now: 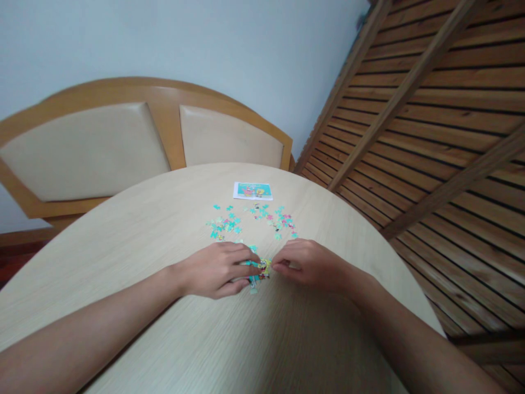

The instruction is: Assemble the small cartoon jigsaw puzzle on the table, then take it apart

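Observation:
A partly joined jigsaw puzzle [263,268], teal with a yellow cartoon figure, lies flat on the table. My left hand [223,269] rests over its left side with fingers stretched out and hides part of it. At the puzzle's right edge, my right hand [307,262] has its thumb and fingertips pinched together on what looks like a small puzzle piece, mostly hidden by the fingers. Loose puzzle pieces [225,225], mainly teal, are scattered beyond my left hand. More loose pieces [283,219], teal and pink, lie beyond my right hand.
A picture card [254,191] with pink and yellow cartoon figures lies behind the loose pieces. The round wooden table [164,219] has a padded bench back [174,131] beyond it and a slatted wooden panel [410,120] to the right.

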`<state>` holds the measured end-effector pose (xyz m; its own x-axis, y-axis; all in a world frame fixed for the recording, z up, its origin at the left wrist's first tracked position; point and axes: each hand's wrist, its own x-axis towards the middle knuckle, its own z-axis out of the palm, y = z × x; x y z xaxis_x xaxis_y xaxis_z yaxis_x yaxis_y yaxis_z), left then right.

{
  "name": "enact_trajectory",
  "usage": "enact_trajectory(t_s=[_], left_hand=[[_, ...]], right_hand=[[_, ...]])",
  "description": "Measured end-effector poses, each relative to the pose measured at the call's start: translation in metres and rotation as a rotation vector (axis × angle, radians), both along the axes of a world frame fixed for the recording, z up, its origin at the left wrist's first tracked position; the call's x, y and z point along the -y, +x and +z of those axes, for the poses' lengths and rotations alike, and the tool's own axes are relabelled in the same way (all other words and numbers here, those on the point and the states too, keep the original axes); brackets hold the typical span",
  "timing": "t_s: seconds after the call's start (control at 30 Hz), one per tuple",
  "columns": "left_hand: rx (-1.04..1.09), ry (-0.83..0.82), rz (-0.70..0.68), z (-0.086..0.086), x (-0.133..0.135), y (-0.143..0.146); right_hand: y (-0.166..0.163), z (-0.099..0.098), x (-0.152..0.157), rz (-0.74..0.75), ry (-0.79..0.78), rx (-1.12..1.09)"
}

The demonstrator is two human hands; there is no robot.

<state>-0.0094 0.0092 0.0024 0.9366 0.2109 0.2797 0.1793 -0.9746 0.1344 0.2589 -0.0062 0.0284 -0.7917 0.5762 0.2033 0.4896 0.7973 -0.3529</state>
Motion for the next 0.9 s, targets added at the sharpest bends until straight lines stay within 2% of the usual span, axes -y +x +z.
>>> enact_trajectory(t_s=[0.27,0.5,0.63,0.9], left_hand=[[-0.017,0.0,0.004,-0.002,-0.001,-0.001],[-0.002,-0.01,-0.001,-0.002,-0.001,0.0],[0.002,-0.022,-0.002,-0.001,0.0,0.0],[-0.007,-0.009,0.008,-0.001,0.0,0.0]], right_hand=[[-0.006,-0.01,0.0,0.038,0.082,0.02],[-0.008,-0.014,0.001,0.026,0.037,-0.008],[-0.006,-0.012,0.001,-0.013,0.051,0.03],[-0.002,-0.018,-0.003,0.009,0.075,0.041]])
